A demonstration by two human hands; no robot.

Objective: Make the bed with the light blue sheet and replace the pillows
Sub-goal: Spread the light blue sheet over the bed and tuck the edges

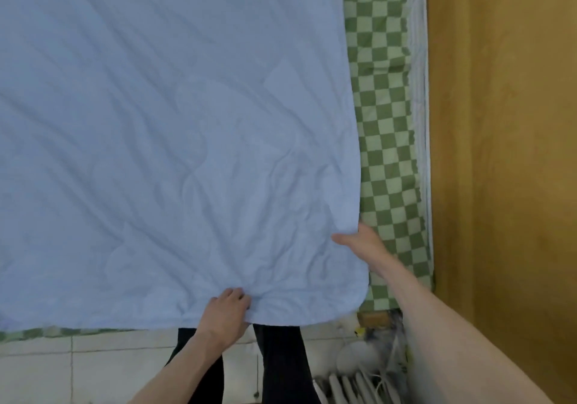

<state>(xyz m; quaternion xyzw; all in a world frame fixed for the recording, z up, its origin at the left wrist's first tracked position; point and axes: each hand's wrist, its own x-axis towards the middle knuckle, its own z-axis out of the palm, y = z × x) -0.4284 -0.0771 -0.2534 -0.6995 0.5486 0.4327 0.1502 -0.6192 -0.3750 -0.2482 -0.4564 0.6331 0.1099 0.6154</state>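
We pinch the light blue sheet (175, 128) with our left hand (226, 311) at its near hem and right hand (363, 241) at its edge; soft, light, limp cloth covering the bed (387, 141).

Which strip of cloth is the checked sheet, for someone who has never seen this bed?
Start at the big light blue sheet that fills most of the view. Along its right edge, before the brown wall, runs the checked sheet, partly covered by the blue one. Green and pale squares set it apart from the plain blue.
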